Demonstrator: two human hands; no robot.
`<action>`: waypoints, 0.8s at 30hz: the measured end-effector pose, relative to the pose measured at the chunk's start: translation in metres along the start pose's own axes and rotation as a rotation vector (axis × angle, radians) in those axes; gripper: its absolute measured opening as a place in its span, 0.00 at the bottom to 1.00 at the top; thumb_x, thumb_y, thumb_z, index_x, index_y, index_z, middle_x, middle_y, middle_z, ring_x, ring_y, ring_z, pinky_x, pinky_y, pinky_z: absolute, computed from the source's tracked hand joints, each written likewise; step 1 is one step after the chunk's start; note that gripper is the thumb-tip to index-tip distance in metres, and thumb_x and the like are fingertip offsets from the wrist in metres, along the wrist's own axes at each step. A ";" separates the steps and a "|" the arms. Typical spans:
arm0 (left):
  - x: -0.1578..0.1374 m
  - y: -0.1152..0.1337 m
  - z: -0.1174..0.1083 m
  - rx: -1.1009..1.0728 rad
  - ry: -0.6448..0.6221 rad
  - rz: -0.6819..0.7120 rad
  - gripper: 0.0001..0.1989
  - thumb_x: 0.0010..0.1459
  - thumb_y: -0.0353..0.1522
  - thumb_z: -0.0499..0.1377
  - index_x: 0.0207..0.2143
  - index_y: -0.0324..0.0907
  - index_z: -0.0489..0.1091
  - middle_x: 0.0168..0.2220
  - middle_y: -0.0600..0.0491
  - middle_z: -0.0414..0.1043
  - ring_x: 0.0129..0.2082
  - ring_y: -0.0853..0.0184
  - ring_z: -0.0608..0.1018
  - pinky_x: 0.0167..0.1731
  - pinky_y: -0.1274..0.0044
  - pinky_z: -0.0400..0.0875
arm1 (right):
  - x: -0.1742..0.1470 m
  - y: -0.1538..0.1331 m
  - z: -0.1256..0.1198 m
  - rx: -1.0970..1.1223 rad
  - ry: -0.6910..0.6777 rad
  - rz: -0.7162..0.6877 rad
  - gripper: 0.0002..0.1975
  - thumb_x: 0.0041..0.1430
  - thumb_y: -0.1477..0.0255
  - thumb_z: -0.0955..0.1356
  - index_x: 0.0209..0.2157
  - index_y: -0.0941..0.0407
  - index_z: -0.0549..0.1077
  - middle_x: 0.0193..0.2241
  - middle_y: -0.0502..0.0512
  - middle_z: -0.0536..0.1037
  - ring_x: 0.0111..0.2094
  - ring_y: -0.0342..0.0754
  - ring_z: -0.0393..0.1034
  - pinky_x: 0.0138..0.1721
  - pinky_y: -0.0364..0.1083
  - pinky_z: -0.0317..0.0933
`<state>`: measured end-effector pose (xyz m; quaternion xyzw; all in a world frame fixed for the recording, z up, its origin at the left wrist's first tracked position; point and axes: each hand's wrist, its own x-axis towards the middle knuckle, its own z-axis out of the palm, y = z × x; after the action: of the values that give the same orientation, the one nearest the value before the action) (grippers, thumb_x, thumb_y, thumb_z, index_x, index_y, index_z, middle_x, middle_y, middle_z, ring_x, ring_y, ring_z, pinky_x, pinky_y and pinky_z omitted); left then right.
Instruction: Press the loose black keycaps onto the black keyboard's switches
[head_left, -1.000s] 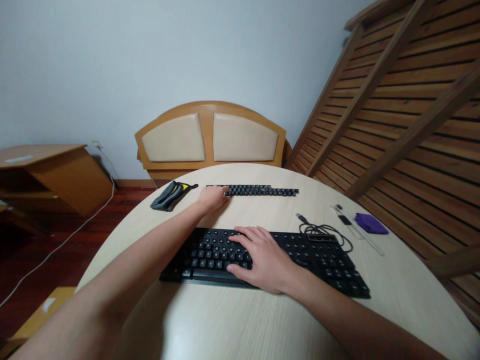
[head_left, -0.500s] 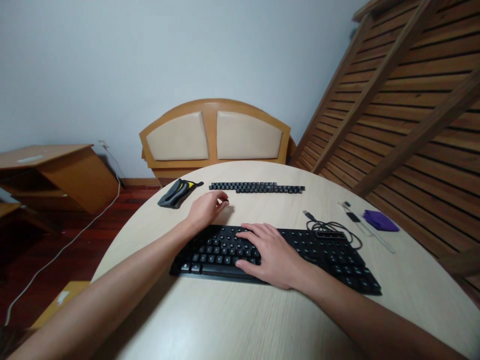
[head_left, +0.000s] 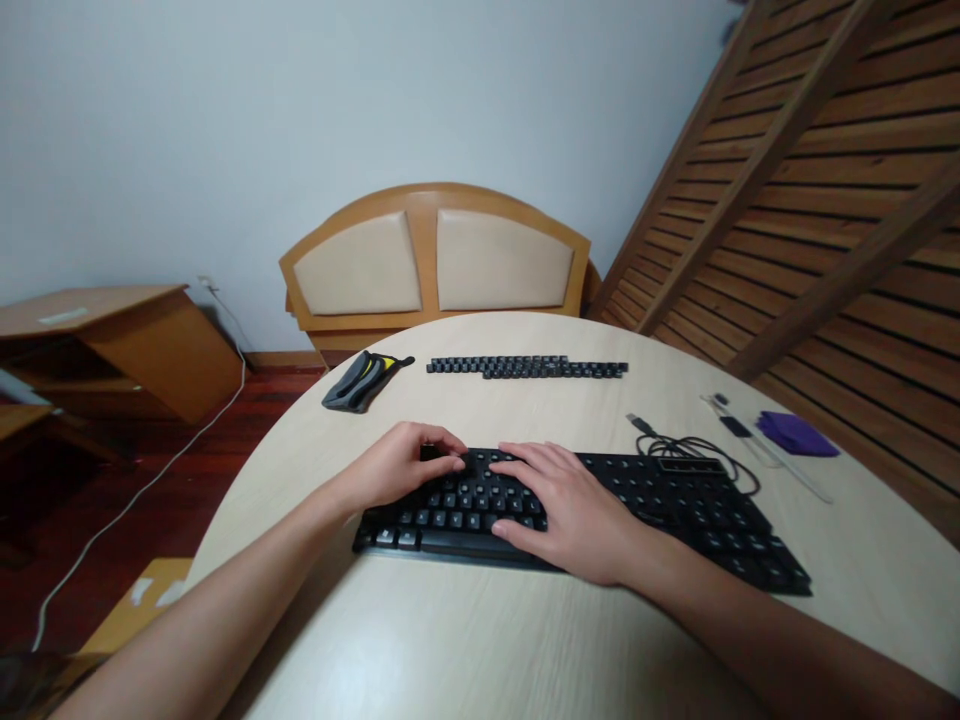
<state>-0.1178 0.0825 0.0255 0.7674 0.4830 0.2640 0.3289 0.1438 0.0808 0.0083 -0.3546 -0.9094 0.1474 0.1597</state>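
A black keyboard (head_left: 480, 545) lies across the round table before me, with uneven keys in its upper rows. My left hand (head_left: 405, 465) is over its upper left part, thumb and forefinger closed at the top row of keys. A small dark keycap appears to be in that pinch, mostly hidden against the black keys. My right hand (head_left: 566, 510) rests on the middle of the keyboard, fingers stretched out and thumb apart, holding nothing. Beyond the keyboard, loose black keycaps (head_left: 525, 367) stand lined up in rows.
A grey and black pouch (head_left: 360, 382) with yellow trim lies at the left of the table (head_left: 450, 640). To the right are the coiled USB cable (head_left: 675, 445), a white cord with a black piece (head_left: 735, 427) and a purple cloth (head_left: 796, 433). A headboard (head_left: 427, 260) stands behind.
My left hand has come back from the table space beyond the keyboard and lowered onto its top row. My right hand stays on the keys. The view has shifted slightly.
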 end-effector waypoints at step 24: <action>-0.006 0.009 -0.003 0.106 -0.118 0.106 0.06 0.61 0.33 0.63 0.40 0.45 0.79 0.40 0.54 0.81 0.39 0.65 0.80 0.45 0.75 0.72 | 0.000 0.002 0.003 0.010 0.007 -0.006 0.29 0.59 0.53 0.69 0.58 0.52 0.71 0.63 0.59 0.67 0.62 0.59 0.60 0.64 0.62 0.51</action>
<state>-0.1173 0.0749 0.0332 0.8225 0.4346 0.2095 0.3012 0.1437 0.0820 0.0050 -0.3517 -0.9091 0.1502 0.1654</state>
